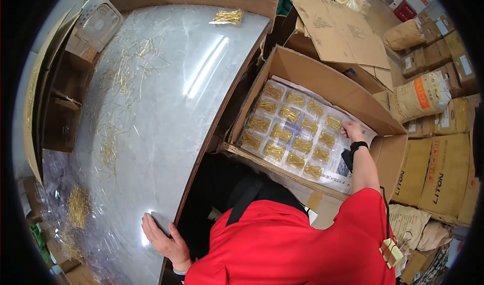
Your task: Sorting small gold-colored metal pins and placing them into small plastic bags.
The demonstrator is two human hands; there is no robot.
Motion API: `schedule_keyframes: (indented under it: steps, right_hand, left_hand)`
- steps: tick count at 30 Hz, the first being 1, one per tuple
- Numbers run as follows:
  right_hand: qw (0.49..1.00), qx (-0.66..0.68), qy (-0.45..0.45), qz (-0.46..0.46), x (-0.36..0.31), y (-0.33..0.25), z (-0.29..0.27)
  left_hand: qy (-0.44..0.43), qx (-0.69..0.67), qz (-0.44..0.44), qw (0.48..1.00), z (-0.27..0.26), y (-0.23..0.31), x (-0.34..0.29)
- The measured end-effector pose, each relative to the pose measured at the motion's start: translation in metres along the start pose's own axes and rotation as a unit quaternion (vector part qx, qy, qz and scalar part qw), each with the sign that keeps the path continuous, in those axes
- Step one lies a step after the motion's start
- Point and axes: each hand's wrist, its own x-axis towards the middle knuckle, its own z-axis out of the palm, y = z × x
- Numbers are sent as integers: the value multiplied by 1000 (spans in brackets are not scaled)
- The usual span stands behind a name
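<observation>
My left hand (166, 239) rests on the near right edge of the grey tabletop (166, 149), fingers stretched out and holding nothing. Inside an open cardboard box (322, 68) to the right, several clear packets of thin gold-coloured metal pins (289, 114) lie in rows on a printed paper sheet (330, 176). My right hand (352, 131) reaches into that box. Its fingertips are pinched at the right edge of the packet in the far right row (333, 122), and the fingers partly cover that edge. A dark band (359, 146) circles my right wrist.
Loose gold pins (123, 76) are scattered over the table's left half. One filled packet (228, 17) lies at its far end. A white fan (98, 20) stands far left. Clear plastic and a pile of pins (78, 207) sit at lower left. Cartons (443, 174) and sacks (422, 96) line the right.
</observation>
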Motion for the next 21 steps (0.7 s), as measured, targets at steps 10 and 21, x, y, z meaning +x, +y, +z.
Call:
schedule_keyframes:
  steps: [10, 21]
  right_hand:
    - [853, -401, 118, -314, -33, -17, 47]
    - [881, -330, 108, -321, -13, 5, 69]
  left_hand:
    - [-8, 20, -23, 999, 1, 3, -1]
    - [-11, 43, -21, 999, 2, 4, 0]
